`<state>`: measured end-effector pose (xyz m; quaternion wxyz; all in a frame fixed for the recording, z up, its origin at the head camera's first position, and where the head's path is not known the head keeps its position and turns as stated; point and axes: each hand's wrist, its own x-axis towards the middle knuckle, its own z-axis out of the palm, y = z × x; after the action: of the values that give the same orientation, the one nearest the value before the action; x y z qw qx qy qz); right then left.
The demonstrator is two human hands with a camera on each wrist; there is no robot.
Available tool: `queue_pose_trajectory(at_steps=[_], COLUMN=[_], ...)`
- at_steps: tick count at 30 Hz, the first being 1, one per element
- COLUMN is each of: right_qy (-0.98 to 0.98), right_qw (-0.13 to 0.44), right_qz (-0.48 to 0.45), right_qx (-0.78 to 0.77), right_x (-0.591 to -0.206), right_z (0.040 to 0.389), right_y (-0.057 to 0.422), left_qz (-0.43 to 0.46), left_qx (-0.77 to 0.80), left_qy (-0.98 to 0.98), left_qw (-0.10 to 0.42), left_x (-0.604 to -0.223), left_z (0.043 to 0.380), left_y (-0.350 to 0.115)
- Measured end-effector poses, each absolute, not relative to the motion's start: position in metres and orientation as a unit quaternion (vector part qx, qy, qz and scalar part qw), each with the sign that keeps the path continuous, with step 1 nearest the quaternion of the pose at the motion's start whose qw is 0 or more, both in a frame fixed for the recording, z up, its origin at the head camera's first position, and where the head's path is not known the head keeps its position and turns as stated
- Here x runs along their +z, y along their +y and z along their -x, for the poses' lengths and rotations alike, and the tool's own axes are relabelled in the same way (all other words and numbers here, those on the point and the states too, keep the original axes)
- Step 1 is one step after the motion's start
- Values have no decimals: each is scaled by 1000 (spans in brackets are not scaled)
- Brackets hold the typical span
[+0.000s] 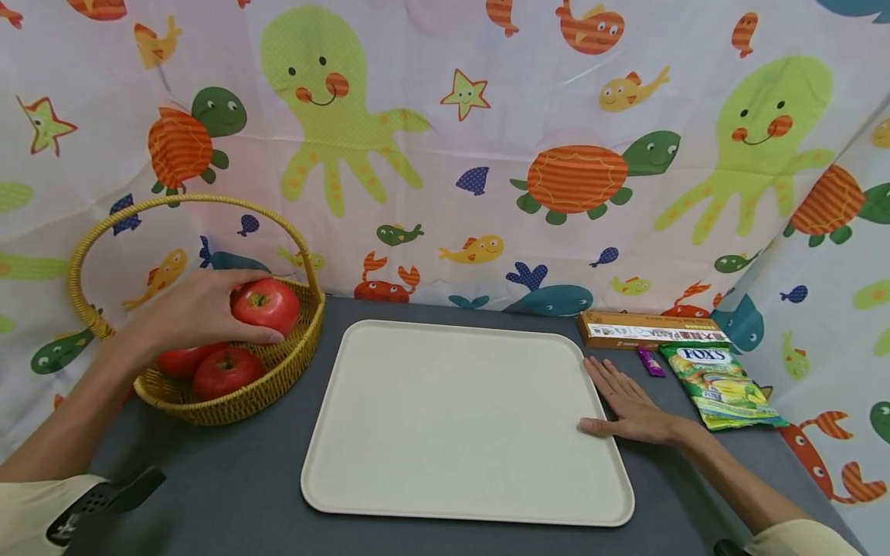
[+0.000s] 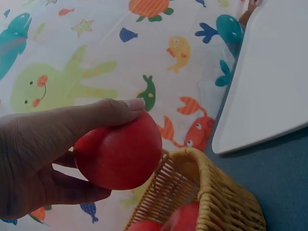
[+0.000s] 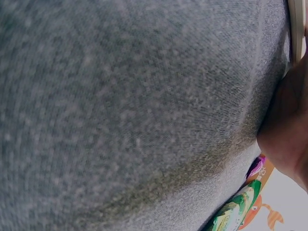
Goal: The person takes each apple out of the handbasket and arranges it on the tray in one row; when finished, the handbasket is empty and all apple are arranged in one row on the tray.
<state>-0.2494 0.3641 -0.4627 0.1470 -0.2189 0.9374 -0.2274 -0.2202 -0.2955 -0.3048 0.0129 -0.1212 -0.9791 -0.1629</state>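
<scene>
Left grip (image 1: 184, 313) is clasped round a red apple (image 1: 266, 305), thumb on its near side and fingers on its far side; the apple is held over the right part of the wicker basket (image 1: 307, 351), at the left of the worktop (image 1: 229, 486); other red apples (image 1: 228, 374) lie in the bowl below.

Handling, judged: fairly light, firm if real; the skin looks smooth and could slip under a loose pinch, and real fruit would bruise; best hold is round the widest girth, thumb opposed to fingers, as now.

Materials: apple rounded, faintly glossy; basket of coarse yellow weave with a tall arched handle; tray (image 1: 459, 425) pale, smooth, rectangular with rounded corners and a low lip; worktop dark grey, matte.

Right grip (image 1: 636, 413) is released, fingers extended across the tray's right edge; the right wrist view is mostly a close grey surface, so palm pressure cannot be told.

Far right: slim carton (image 1: 619, 328), small purple sachet (image 1: 650, 362), crinkled green packet (image 1: 723, 390); printed cloth (image 1: 431, 177) hangs behind.
</scene>
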Motion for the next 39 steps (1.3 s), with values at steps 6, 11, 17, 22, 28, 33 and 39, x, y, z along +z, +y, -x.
queue_pose_trajectory(at_steps=[6,11,17,22,28,33,39], right_qy=[927,916,923,934,925,928,931], right_qw=[141,140,143,149,150,149,153], right_qz=[230,247,241,225,232,229,231], right_qx=[-261,-283,-263,-235,-260,-252,-238], right_x=[-472,-477,-475,-470,-466,-467,-461], right_z=[253,257,261,261,257,257,251], right_y=[369,372,371,369,368,370,367], left_qz=[124,128,143,154,177,207,234], left_qx=[-162,-179,-198,-220,-236,-251,-261], left_qy=[-979,-975,-970,-963,-956,-946,-937], left_qw=[13,2,-2,-5,-6,-7,-10], left_x=[-297,-289,-282,-277,-273,-275,-281], left_z=[215,209,207,207,211,219,224], left_y=[-288,-279,-268,-257,-238,-221,-202])
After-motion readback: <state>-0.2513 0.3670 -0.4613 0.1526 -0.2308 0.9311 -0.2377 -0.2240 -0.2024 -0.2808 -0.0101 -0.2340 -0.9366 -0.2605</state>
